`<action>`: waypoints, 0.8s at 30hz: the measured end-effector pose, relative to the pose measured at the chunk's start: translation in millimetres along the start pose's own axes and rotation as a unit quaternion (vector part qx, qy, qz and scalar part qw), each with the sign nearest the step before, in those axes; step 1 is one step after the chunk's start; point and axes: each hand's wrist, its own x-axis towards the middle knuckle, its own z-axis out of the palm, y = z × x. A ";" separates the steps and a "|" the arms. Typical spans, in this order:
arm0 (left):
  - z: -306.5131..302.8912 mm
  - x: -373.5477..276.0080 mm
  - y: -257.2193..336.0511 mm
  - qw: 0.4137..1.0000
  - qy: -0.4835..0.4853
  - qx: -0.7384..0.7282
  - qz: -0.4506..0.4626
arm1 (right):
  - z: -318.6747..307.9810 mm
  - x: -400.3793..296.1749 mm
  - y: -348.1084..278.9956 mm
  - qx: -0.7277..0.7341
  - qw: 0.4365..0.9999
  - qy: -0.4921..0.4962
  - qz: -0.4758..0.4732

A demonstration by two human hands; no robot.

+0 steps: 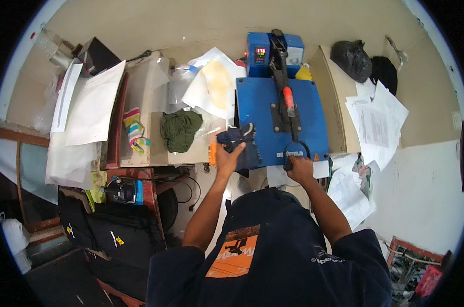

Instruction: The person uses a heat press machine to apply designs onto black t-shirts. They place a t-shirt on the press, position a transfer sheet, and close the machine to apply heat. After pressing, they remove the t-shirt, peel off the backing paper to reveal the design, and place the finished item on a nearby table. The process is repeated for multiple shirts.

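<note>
In front of me stands a blue heat press (312, 115) with a lit digital display on its control box. My right hand (301, 169) is closed around the black looped end of the press handle (294, 134), at the front edge. My left hand (229, 159) holds a bunched dark navy cloth (229, 136) between thumb and fingers, at the left side of the press. Under and beside it, a dark fabric piece (249, 151) with a ragged edge lies against the press. Whether the two cloths are joined, I cannot tell.
A crumpled green cloth (181, 130) and a striped cloth (134, 130) lie on the left worktop. White papers (381, 119) lie to the right, near a black bundle (351, 59). At lower left, an iron (123, 190) stands near black garments (128, 230). A cable (195, 192) hangs below the worktop.
</note>
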 end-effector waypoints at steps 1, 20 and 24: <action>17.6 -8.0 -2.4 0.999 -0.006 0.029 0.022 | 4.9 -1.6 2.5 0.008 0.999 0.029 -0.012; 84.0 -47.2 -10.7 0.808 -0.251 0.491 0.208 | 8.6 -5.4 9.7 0.038 0.999 0.032 -0.016; 88.2 -50.9 -15.7 0.802 -0.230 0.511 0.207 | 2.6 -4.2 10.0 0.029 0.999 0.005 -0.018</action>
